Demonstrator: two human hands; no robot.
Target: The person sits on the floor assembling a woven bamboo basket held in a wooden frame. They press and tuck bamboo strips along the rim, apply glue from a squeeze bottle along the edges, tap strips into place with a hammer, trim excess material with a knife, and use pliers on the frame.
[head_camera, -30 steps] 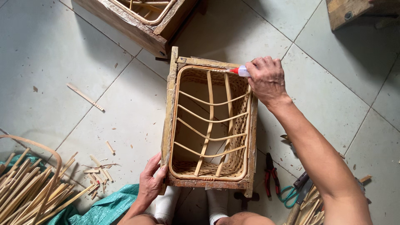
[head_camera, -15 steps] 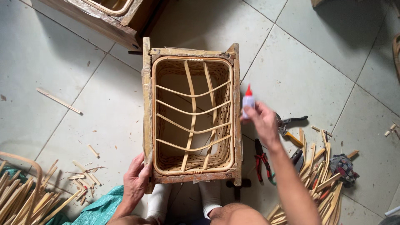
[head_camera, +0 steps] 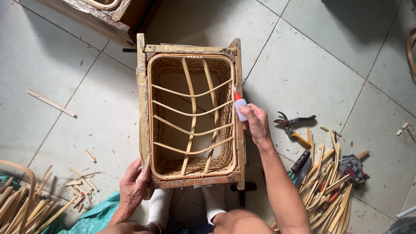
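A woven rattan basket (head_camera: 190, 167) sits inside a rectangular wooden mould frame (head_camera: 142, 112) on the tiled floor, with thin cane strips crossing its opening. My left hand (head_camera: 133, 187) grips the frame's near left corner. My right hand (head_camera: 255, 122) holds a small white glue bottle (head_camera: 239, 107) with a red tip, its nozzle touching the basket's right rim about halfway along.
Pruning shears (head_camera: 292, 123) lie on the floor right of the frame, beside a pile of cane offcuts and tools (head_camera: 323, 182). More cane strips (head_camera: 26, 208) and a teal sheet (head_camera: 93, 216) lie at the lower left. Another wooden frame (head_camera: 99, 17) stands at the top left.
My right hand has carried the glue bottle from the basket's far right corner down along the right rim to its middle. The view has shifted; my left hand stays on the near corner.
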